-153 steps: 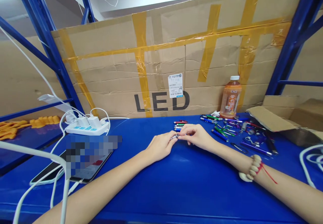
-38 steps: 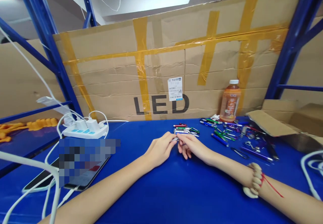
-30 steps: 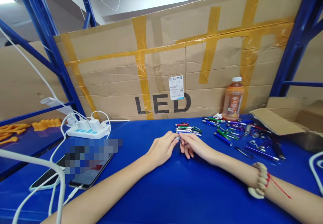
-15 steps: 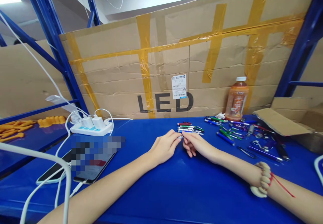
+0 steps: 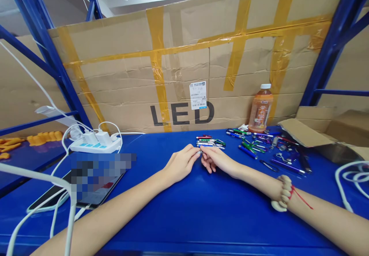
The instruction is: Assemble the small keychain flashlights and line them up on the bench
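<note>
My left hand (image 5: 181, 162) and my right hand (image 5: 220, 160) meet over the middle of the blue table. Their fingertips are pinched together around a small silvery piece (image 5: 199, 152), mostly hidden and too small to name. The other fingers of my right hand are curled loosely below it. Just behind the hands lies a neat row of slim metallic tubes (image 5: 206, 142) in red, green, silver and blue, with clips at their right ends. To the right is a loose pile of similar tubes and small metal parts (image 5: 253, 148).
An orange drink bottle (image 5: 261, 110) and an open cardboard box (image 5: 323, 133) stand at the right. A white power strip (image 5: 96, 145), cables and a phone (image 5: 103, 194) lie at the left. A large taped cardboard sheet (image 5: 129, 83) closes off the back.
The whole view has shifted, so everything sits further left in the picture. Both hands keep the same pinch at the same place on the table.
</note>
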A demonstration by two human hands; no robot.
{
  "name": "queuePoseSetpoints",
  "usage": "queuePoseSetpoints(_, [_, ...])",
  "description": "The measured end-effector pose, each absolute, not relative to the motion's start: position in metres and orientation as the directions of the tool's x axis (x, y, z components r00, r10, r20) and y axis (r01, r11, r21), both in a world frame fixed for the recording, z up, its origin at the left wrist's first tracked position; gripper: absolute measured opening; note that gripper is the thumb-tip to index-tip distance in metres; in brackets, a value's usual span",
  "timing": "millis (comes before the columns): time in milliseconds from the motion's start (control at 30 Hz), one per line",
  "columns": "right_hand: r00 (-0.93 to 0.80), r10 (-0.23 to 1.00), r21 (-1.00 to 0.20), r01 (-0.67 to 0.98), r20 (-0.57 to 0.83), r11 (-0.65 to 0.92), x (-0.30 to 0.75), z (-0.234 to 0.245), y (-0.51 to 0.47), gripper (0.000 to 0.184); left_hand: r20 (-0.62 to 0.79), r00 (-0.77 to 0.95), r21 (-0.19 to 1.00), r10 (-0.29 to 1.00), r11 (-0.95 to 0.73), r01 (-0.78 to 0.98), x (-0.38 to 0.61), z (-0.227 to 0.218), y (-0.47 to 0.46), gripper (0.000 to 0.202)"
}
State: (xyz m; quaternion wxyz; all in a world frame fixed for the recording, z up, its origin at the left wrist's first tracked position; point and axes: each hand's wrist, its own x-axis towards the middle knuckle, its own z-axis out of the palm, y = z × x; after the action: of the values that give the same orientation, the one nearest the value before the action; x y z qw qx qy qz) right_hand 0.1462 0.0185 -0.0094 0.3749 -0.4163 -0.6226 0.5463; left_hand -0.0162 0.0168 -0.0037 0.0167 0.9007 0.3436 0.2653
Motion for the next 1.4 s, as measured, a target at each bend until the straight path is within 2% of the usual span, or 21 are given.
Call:
queuePoseSetpoints(700, [-0.360, 0.933, -0.985, 0.167, -0.022, 0.041, 0.147, -0.007, 0.020, 0.042, 0.473, 0.637, 0.213, 0.609, -0.781, 0.588, -0.017, -0.008, 0.020, 0.028])
queuePoseSetpoints(933, [-0.401, 0.913, -0.964, 0.210, 0.069, 0.165, 0.149, -0.013, 0.020, 0.047, 0.471, 0.632, 0.222, 0.615, -0.776, 0.590, -0.018, -0.007, 0.020, 0.027])
queuePoseSetpoints(1033, [-0.412, 0.894, -0.896, 0.311, 0.174, 0.318, 0.154, -0.015, 0.020, 0.050, 0.469, 0.635, 0.224, 0.614, -0.778, 0.586, -0.018, -0.007, 0.020, 0.027])
queuePoseSetpoints(1133, [-0.441, 0.853, -0.743, 0.463, 0.280, 0.483, 0.158, -0.014, 0.020, 0.051, 0.468, 0.644, 0.221, 0.605, -0.786, 0.578, -0.018, -0.007, 0.021, 0.027])
queuePoseSetpoints(1233, [-0.459, 0.837, -0.656, 0.538, 0.299, 0.530, 0.161, -0.013, 0.020, 0.050, 0.467, 0.644, 0.231, 0.605, -0.787, 0.572, -0.018, -0.008, 0.023, 0.027])
queuePoseSetpoints(1400, [-0.465, 0.833, -0.612, 0.577, 0.299, 0.541, 0.162, -0.012, 0.019, 0.047, 0.461, 0.657, 0.246, 0.596, -0.798, 0.551, -0.019, -0.008, 0.024, 0.028])
